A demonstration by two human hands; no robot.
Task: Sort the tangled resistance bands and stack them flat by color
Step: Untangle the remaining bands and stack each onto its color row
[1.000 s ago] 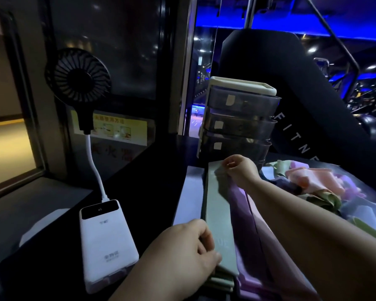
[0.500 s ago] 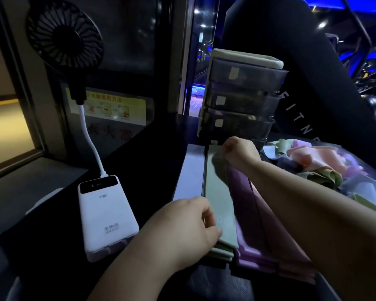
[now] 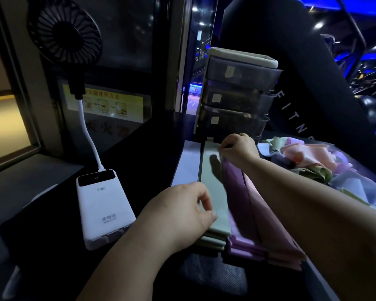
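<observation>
My left hand curls over the near end of the top green band, thumb and fingers pinching it. My right hand, at 12 o'clock, pinches the far end of the same band. The band lies flat on the green stack, between a pale band at 9 o'clock and the purple stack and pink stack at 3 o'clock. Print near my left thumb is too blurred to read.

The tangled pile of pink, green, lilac and blue lies at 2 o'clock. Beyond my right hand stands a smoky drawer unit whose pale labels show nothing legible. A black panel behind it carries white letters "FITN".

At 9 o'clock a white power bank bears grey characters I cannot read, and a white stalk rises from it to a black fan. A yellow sticker shows a line of characters and three small pictures. The desk is black, and the room is dim with blue lights.
</observation>
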